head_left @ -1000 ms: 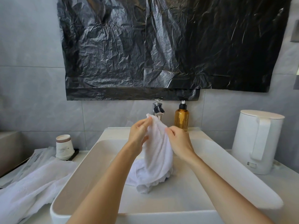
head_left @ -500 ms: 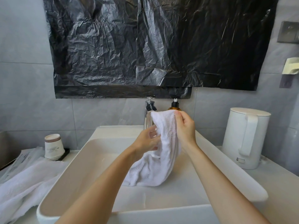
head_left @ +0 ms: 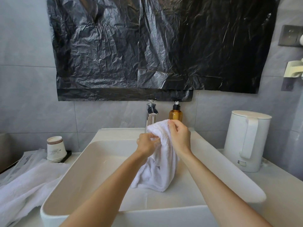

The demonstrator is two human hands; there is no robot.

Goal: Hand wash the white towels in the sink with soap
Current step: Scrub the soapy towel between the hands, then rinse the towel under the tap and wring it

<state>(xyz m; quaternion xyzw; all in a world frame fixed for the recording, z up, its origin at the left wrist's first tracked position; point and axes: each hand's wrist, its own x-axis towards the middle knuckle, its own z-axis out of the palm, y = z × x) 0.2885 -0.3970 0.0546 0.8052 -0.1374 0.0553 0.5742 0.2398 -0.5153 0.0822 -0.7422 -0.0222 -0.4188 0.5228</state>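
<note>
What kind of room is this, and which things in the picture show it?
Most likely a bathroom, perhaps in a hotel: a white basin with a tap, an amber pump bottle beside the tap, and stacked paper cups and a kettle on the counter.

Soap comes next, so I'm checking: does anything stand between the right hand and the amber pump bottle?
Only the towel that the right hand itself grips: its raised top edge covers the foot of the amber pump bottle. The pump head shows free.

towel (head_left: 157,167) in sink (head_left: 229,174); faucet (head_left: 151,115), soap bottle (head_left: 175,113) behind; kettle (head_left: 246,140) right.
</note>
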